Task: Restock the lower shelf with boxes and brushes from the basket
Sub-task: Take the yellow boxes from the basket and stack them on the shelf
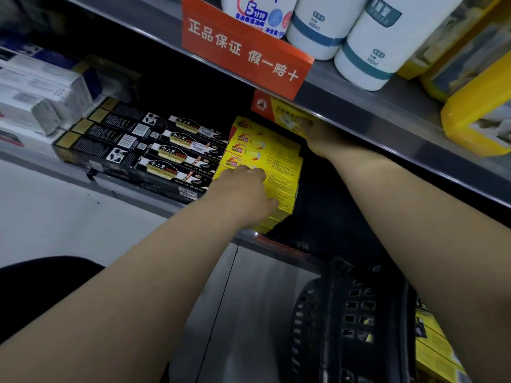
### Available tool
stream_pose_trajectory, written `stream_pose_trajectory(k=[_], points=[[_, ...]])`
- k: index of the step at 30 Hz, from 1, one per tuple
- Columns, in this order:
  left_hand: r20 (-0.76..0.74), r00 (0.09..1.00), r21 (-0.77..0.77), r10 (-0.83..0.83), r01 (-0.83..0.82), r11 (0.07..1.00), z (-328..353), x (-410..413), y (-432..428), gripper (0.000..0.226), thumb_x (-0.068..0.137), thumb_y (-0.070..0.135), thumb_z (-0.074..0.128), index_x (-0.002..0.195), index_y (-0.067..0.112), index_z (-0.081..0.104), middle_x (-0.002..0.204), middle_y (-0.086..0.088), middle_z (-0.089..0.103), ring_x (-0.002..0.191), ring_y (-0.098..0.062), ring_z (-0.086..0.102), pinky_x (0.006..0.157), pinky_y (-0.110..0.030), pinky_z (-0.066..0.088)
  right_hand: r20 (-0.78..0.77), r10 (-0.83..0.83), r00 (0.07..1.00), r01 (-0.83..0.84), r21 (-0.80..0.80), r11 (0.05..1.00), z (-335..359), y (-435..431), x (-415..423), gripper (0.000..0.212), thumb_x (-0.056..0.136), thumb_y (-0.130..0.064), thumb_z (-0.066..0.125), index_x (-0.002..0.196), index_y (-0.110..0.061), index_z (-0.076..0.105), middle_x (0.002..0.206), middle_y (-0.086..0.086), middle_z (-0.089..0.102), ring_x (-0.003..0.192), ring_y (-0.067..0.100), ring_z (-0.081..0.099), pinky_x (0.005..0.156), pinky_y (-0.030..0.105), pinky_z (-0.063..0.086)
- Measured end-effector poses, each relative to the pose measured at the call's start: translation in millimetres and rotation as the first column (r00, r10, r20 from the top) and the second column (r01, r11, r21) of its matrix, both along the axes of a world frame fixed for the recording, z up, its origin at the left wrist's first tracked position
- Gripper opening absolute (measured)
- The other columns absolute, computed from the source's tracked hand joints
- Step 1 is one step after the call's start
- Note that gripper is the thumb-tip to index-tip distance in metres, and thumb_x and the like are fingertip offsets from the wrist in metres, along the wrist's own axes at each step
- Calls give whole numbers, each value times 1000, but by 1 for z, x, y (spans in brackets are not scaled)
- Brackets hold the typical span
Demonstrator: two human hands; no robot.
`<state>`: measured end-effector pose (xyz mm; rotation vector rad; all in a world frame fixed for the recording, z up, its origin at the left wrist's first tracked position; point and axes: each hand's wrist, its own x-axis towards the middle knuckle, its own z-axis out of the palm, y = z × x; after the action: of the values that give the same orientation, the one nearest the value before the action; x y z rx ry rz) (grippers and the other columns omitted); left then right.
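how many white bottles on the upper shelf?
3 white bottles, side by side behind the orange sign: left one with blue print, middle 900ml, right 900ml. Tops are cropped, and more may stand hidden behind them.

Dark gap right of yellow boxes (265,161), seemingly free; upper shelf (387,125) overhangs.

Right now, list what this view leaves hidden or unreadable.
- Right hand: fingers go under the upper shelf edge, so the grip on the yellow box is unclear.
- Left hand: fingers hidden behind the hand, on the yellow stack.
- Basket: cut by the bottom edge, contents mostly hidden.
- White boxes: blurred, unreadable.
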<state>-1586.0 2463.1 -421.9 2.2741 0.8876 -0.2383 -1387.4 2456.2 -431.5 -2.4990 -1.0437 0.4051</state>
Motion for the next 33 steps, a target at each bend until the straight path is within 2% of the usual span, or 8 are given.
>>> stream_pose_trajectory(k=[3, 6, 12, 22, 26, 28, 30, 33], points=[[-77, 995, 22, -56, 58, 998, -3, -1, 1, 63, 90, 44, 50, 144, 16, 32, 149, -10, 29, 136, -31, 26, 109, -44, 29, -33, 113, 993, -116, -120, 986, -17, 19, 2, 45, 100, -22, 40, 142, -7, 33, 147, 14, 36, 133, 26, 36, 105, 27, 28], [-107, 990, 32, -89, 93, 995, -4, -1, 2, 65, 91, 45, 48, 146, 16, 27, 152, -9, 24, 138, -32, 21, 110, -45, 25, -83, 135, 987, -149, -191, 970, -31, 23, 2, 45, 100, -22, 40, 143, -12, 32, 145, 14, 38, 130, 27, 39, 99, 25, 32], [-165, 979, 59, -123, 134, 989, -7, 2, 1, 67, 92, 48, 47, 147, 17, 25, 154, -8, 18, 141, -33, 14, 114, -47, 19, -249, 75, 965, -103, -101, 989, -36, 13, 5, 50, 99, -26, 44, 145, -16, 29, 143, 8, 43, 126, 22, 45, 86, 17, 34], [-164, 980, 56, -109, 120, 991, -7, 2, -1, 67, 91, 46, 48, 148, 20, 23, 157, -5, 10, 142, -32, 8, 115, -46, 15, -229, 70, 971, -91, -85, 992, -39, 5, 12, 52, 99, -27, 44, 147, -19, 26, 148, 5, 36, 131, 21, 39, 81, 12, 28], [-168, 980, 61, -110, 122, 991, -7, 2, -1, 66, 91, 45, 48, 147, 20, 24, 156, -7, 12, 142, -32, 10, 116, -46, 15, -241, 53, 969, -71, -63, 996, -40, 6, 11, 52, 98, -25, 46, 146, -14, 28, 144, 9, 41, 128, 23, 43, 87, 16, 34], [-172, 979, 62, -113, 125, 990, -6, 2, -1, 67, 91, 46, 48, 148, 20, 23, 157, -7, 11, 142, -32, 10, 116, -47, 15, -251, 36, 967, -51, -55, 997, -40, 8, 10, 50, 98, -23, 47, 143, -10, 31, 138, 12, 46, 123, 25, 47, 83, 19, 38], [-172, 979, 62, -110, 123, 991, -6, 2, -2, 68, 91, 47, 48, 148, 20, 22, 157, -7, 11, 143, -32, 10, 116, -47, 15, -246, 25, 969, -40, -56, 998, -39, 9, 10, 47, 97, -23, 48, 140, -9, 34, 134, 14, 50, 120, 26, 50, 79, 20, 39], [-159, 983, 66, -97, 108, 992, -4, 1, -3, 67, 91, 46, 48, 148, 19, 23, 156, -9, 14, 142, -32, 13, 116, -46, 16, -225, 25, 974, -49, -101, 994, -37, 9, 10, 49, 97, -27, 47, 141, -10, 32, 137, 13, 48, 122, 26, 48, 83, 20, 37]])
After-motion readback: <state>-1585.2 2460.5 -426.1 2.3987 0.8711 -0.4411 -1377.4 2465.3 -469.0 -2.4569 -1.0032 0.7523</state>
